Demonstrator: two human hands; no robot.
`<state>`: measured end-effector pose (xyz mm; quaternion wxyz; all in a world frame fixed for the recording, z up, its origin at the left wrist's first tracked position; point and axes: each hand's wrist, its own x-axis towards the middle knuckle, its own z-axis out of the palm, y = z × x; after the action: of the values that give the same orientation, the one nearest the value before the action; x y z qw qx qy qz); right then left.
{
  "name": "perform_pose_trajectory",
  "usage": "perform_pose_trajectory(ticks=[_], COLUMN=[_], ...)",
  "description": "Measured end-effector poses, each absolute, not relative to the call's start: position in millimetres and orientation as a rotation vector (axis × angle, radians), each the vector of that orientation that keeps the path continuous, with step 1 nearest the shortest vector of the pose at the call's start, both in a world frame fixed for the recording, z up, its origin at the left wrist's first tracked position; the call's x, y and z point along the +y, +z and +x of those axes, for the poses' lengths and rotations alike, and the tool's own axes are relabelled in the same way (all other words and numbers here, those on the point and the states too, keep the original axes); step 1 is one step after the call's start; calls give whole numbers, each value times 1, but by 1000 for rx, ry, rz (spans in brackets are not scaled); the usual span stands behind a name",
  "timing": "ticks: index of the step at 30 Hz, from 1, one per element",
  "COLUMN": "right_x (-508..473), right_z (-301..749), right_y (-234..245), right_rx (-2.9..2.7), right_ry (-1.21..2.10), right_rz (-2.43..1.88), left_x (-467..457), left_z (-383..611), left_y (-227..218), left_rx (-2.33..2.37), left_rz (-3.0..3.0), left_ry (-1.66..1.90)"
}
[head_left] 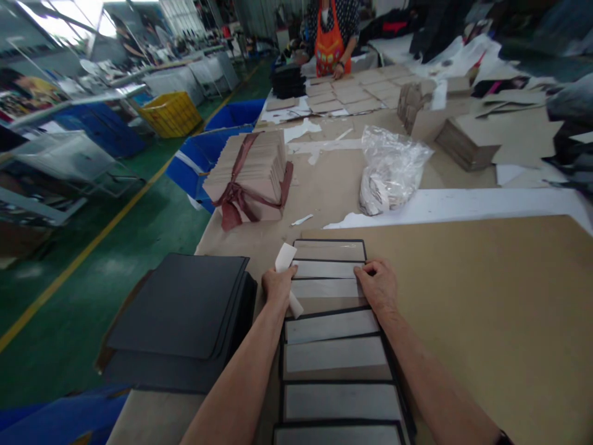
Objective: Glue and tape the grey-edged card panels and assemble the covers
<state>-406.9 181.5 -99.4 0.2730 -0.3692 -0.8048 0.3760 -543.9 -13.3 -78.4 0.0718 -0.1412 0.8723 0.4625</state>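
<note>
A row of overlapping dark-edged panels [337,395] runs away from me down the table, several with a pale strip across them. My left hand [278,284] is closed around a small bundle of white strips [286,254], which sticks out above and below the fingers. Its thumb rests at the left end of a white strip [324,269] lying across one of the far panels. At that strip's right end, my right hand [378,284] pinches with thumb and forefinger. The palm sides of both hands are hidden.
Left of the row stands a stack of dark sheets [180,309]. Beyond are a ribbon-tied bundle of beige boards [252,179] and a crumpled plastic bag [391,170]. A large brown board [486,309] lies at right. A person in an orange apron [330,46] stands across the table.
</note>
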Motion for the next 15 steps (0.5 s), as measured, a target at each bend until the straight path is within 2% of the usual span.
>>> perform_pose_trajectory(ticks=[15], right_x=[194], right_z=[-417], right_y=[-82], right_rx=[-2365], right_ry=[1096], right_rz=[-1240], left_x=[-17], left_z=[-547], left_y=[-84], left_rx=[2671], left_rz=[-355], left_ry=[1298])
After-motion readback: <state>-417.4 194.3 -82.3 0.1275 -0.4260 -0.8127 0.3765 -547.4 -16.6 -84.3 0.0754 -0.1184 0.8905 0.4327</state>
